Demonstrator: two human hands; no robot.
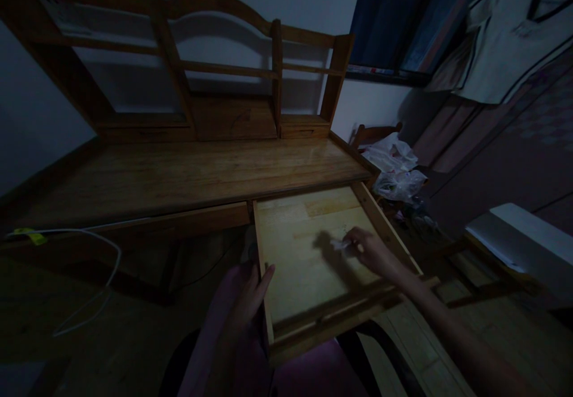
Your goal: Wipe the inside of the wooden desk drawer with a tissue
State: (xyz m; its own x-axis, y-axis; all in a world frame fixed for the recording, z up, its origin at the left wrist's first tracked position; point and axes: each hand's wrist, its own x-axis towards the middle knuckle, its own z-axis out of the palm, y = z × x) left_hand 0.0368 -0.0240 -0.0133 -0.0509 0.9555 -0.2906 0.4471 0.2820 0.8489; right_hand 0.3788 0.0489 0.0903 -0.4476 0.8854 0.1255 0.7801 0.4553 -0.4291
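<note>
A wooden drawer (308, 283) is pulled far out from under the desk, its pale bottom board showing. At its left side wall, my left hand (251, 294) grips the edge, with a finger lying over the top. Over the right half of the drawer, my right hand (364, 248) is closed in a pinch on a small crumpled white tissue (341, 244). The tissue is close to the bottom board and casts a shadow; whether it touches the board I cannot tell. Some small dark marks show on the board just beyond the right hand.
The wooden desk (215, 167) carries a shelf hutch (219, 68) against the wall. A white cable (119, 254) with a yellow tag hangs at the left. Plastic bags (394, 164) sit on a chair beyond the desk. At right stands a wooden stool (474, 268) bearing a white object.
</note>
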